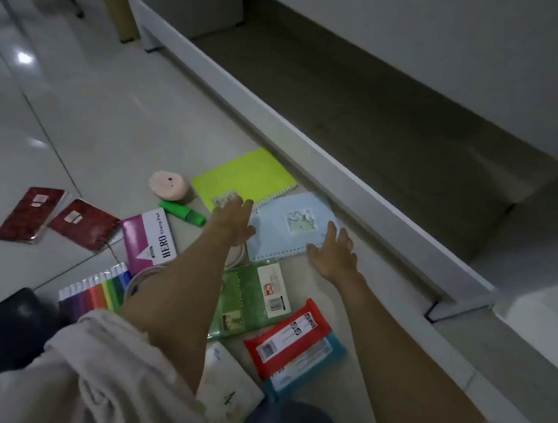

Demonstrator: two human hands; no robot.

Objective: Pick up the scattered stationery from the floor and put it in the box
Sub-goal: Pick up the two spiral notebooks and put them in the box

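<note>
Stationery lies scattered on the tiled floor. A light blue spiral notebook (pixel 291 226) rests beside a lime green spiral notebook (pixel 245 175). My left hand (pixel 233 220) lies flat on the blue notebook's left edge, fingers spread. My right hand (pixel 333 253) is open at its right lower corner, touching it. Nearby are a green highlighter (pixel 184 211), a pink roll (pixel 169 185), a purple stamp pad box (pixel 149 240), two red notebooks (pixel 58 217), a set of coloured markers (pixel 97 290), a green notebook (pixel 249 299) and a red and blue pack (pixel 295 342). No box is in view.
A white low shelf unit (pixel 327 161) runs diagonally just beyond the notebooks, its lower bay dark. A black object (pixel 10 327) sits at the lower left. A white pack (pixel 229 392) lies near my knee. Bare floor tiles extend to the left.
</note>
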